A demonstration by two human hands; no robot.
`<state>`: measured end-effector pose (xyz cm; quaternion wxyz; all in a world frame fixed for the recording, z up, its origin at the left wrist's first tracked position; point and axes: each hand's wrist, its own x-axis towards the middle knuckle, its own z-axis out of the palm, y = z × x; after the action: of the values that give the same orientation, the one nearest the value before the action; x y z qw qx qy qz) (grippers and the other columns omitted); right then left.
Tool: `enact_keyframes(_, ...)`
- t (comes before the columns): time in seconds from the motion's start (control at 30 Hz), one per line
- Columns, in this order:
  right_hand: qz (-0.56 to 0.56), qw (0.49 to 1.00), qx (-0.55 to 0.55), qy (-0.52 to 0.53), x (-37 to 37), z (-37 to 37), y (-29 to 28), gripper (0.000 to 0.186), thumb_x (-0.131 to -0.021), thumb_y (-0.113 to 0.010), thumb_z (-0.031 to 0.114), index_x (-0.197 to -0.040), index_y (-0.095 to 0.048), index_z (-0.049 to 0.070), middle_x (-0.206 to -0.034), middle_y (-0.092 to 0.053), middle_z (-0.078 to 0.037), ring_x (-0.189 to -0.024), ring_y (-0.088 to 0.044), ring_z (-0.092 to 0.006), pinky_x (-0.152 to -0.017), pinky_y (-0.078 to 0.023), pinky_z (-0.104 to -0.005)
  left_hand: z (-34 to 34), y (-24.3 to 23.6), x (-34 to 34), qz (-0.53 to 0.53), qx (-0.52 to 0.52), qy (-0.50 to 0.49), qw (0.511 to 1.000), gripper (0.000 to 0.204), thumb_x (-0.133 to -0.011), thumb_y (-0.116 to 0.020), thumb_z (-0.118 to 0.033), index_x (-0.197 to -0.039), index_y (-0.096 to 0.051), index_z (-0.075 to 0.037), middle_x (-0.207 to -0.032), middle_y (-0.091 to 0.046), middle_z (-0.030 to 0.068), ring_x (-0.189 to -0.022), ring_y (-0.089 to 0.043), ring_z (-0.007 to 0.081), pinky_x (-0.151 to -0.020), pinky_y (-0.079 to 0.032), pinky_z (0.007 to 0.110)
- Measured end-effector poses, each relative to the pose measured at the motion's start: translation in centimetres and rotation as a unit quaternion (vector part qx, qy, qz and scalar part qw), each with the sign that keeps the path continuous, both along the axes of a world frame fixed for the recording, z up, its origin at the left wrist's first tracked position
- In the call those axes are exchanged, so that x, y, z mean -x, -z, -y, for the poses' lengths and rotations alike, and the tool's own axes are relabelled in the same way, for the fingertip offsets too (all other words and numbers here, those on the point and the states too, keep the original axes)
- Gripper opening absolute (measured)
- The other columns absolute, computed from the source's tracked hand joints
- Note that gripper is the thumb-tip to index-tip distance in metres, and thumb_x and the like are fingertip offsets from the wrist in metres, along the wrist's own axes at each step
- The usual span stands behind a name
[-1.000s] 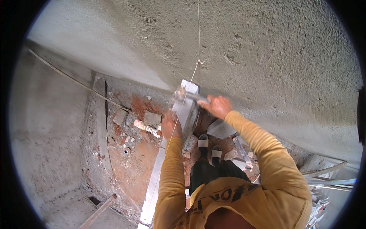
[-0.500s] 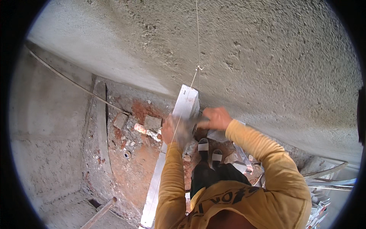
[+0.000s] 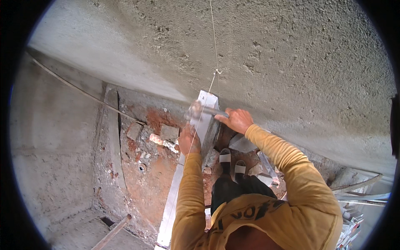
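My right hand (image 3: pixel 237 121) grips the handle of a hammer (image 3: pixel 210 110), whose blurred head is over the upper part of a long white block (image 3: pixel 206 98). Lower down, my left hand (image 3: pixel 188 141) is curled on the left edge of that block, its fingertips partly hard to make out. A thin knotted string (image 3: pixel 214 76) runs over the block and past my left forearm. A second length of white block (image 3: pixel 168 208) continues toward the lower edge.
Rough plastered wall (image 3: pixel 291 54) fills the top. Left lie a bent rod (image 3: pixel 83 89), rubble (image 3: pixel 134 131), a small pipe opening (image 3: pixel 141 167) and a pole (image 3: pixel 112 233). My sandalled feet (image 3: pixel 225 158) stand among broken pieces; thin strips (image 3: pixel 362 196) lie at right.
The hammer swung down near my left hand half a second ago and is now back higher over the block. My left hand stays on the block.
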<state>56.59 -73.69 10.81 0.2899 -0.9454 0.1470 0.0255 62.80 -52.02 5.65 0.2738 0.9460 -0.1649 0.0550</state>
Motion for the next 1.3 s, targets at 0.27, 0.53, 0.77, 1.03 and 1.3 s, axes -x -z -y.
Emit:
enact_keyframes(0.27, 0.006, 0.998, 0.017, 0.059, 0.1, 0.2, 0.3, 0.057, -0.083, -0.055, 0.060, -0.076, -0.060, 0.004, -0.069, -0.063, -0.022, -0.070, -0.062, -0.0410, -0.060, -0.048, -0.0497, 0.5, 0.3, -0.1, -0.023, -0.048, -0.035, 0.998, 0.035, -0.091, -0.050, -0.030, -0.115, -0.062, -0.008, -0.105, -0.064, 0.0122, -0.094, -0.059, 0.0314, -0.079, -0.046, 0.042)
enact_keyframes(0.53, -0.010, 1.000, 0.006, -0.025, 0.1, 1.0, 0.1, 0.064, -0.086, -0.046, 0.065, -0.086, -0.065, 0.003, -0.073, -0.065, -0.023, -0.073, -0.064, -0.0408, -0.066, -0.050, -0.0494, -0.3, 1.8, -0.1, 0.010, -0.040, -0.003, 0.999, 0.032, -0.093, -0.050, -0.027, -0.112, -0.062, -0.005, -0.107, -0.064, 0.0140, -0.095, -0.059, 0.0318, -0.080, -0.046, 0.043)
enact_keyframes(0.77, 0.007, 0.999, 0.005, -0.031, -0.1, 0.6, 0.2, 0.065, -0.085, -0.047, 0.065, -0.082, -0.063, 0.002, -0.069, -0.063, -0.025, -0.069, -0.063, -0.0425, -0.062, -0.049, -0.0507, 0.0, 1.1, -0.1, -0.051, -0.068, -0.016, 0.996, 0.032, -0.092, -0.051, -0.026, -0.111, -0.062, -0.004, -0.107, -0.064, 0.0147, -0.095, -0.060, 0.0321, -0.079, -0.047, 0.043)
enact_keyframes(1.03, -0.067, 0.996, -0.010, 0.059, 1.2, 0.2, 0.4, 0.065, -0.085, -0.049, 0.063, -0.088, -0.066, 0.001, -0.077, -0.065, -0.024, -0.076, -0.064, -0.0400, -0.069, -0.050, -0.0473, 0.0, 1.9, -0.4, 0.045, -0.009, -0.020, 0.999, 0.032, -0.092, -0.051, -0.026, -0.112, -0.063, -0.004, -0.108, -0.065, 0.0143, -0.092, -0.062, 0.0336, -0.079, -0.049, 0.043)
enact_keyframes(1.3, 0.073, 0.904, -0.401, 0.128, 9.0, -5.5, 2.4, 0.033, -0.086, -0.065, 0.026, -0.105, -0.065, -0.001, -0.081, -0.066, -0.012, -0.072, -0.060, -0.0145, -0.066, -0.049, -0.0318, 3.3, -1.5, 3.0, -0.155, 0.294, 0.034, 0.942, 0.040, -0.097, -0.046, -0.033, -0.111, -0.061, 0.002, -0.106, -0.065, 0.0170, -0.095, -0.062, 0.0280, -0.084, -0.048, 0.038)
